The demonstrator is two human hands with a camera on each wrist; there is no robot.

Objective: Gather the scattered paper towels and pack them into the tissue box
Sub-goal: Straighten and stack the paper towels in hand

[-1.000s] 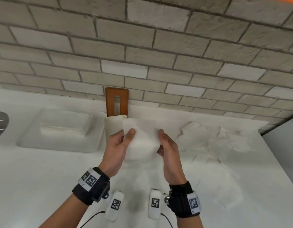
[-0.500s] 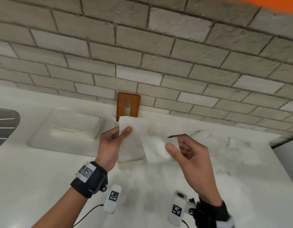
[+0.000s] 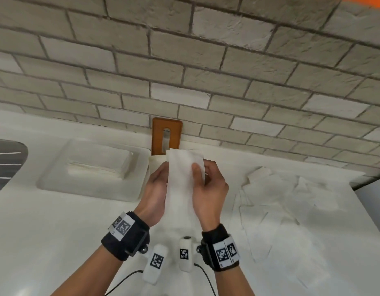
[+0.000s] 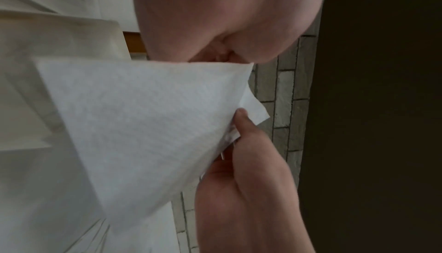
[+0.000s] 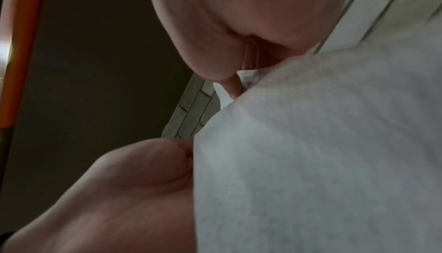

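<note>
Back from its reach at 3 o'clock, her right hand rejoined the left hand, both pinching the paper towel above the desk. Only the head view showed loose towels at 3 o'clock.

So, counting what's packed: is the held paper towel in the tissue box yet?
Out. Both the left hand and right hand hold the paper towel above the counter.
</note>
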